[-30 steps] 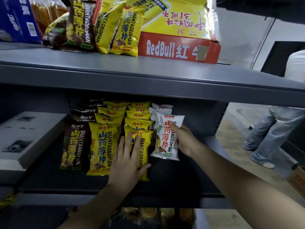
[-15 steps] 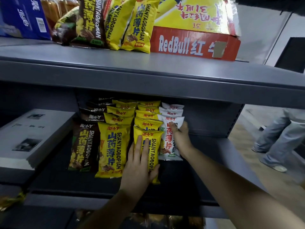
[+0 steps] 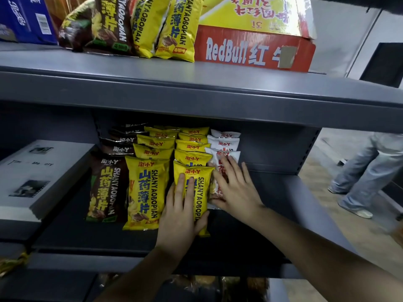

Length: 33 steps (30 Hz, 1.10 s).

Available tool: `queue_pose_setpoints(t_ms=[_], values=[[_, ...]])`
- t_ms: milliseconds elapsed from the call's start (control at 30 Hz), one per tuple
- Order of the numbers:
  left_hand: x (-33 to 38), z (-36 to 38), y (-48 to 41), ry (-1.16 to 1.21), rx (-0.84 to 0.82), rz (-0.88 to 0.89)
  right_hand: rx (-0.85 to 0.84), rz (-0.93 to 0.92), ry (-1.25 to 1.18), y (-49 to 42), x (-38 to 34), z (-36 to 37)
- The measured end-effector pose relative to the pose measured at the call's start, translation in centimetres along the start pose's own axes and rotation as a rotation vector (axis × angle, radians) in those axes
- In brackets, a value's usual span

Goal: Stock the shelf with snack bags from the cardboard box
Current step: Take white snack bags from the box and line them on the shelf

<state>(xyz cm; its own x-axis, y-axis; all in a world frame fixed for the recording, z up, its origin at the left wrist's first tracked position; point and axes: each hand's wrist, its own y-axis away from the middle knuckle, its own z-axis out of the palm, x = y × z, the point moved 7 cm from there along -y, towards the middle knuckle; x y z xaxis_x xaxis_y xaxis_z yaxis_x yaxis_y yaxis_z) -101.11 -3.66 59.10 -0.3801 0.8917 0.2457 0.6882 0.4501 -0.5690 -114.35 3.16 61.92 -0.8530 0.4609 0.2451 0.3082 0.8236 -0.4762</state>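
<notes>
Both flat, left hand [image 3: 181,214] on yellow bag [image 3: 197,186], right hand [image 3: 236,188] on white bag [image 3: 222,158], bare shelf [image 3: 283,192] rightward

Both forearms are bare from wrist to the frame's edge, with no sleeve, watch or band on them. The left hand [image 3: 180,211] and right hand [image 3: 236,188] wear no gloves or rings; fingernails are short and unpainted.
</notes>
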Motion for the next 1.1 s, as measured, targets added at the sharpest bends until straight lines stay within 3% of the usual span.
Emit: queue_pose_setpoints(t_ms=[133, 333, 667, 1100], values=[[0.0, 0.0, 0.0, -0.026, 0.002, -0.004, -0.185, 0.086, 0.084, -0.3, 0.6, 2.2], [0.3, -0.2, -0.1, -0.121, 0.068, 0.033, -0.252, 0.109, 0.114, -0.9, 0.5, 3.0], [2.0, -0.1, -1.8, -0.271, 0.094, 0.232, -0.220, 0.024, 0.068, -1.6, 0.4, 1.4], [1.3, -0.4, -2.2, -0.318, -0.109, 0.197, -0.245, 0.002, 0.106, -1.5, 0.0, 0.8]])
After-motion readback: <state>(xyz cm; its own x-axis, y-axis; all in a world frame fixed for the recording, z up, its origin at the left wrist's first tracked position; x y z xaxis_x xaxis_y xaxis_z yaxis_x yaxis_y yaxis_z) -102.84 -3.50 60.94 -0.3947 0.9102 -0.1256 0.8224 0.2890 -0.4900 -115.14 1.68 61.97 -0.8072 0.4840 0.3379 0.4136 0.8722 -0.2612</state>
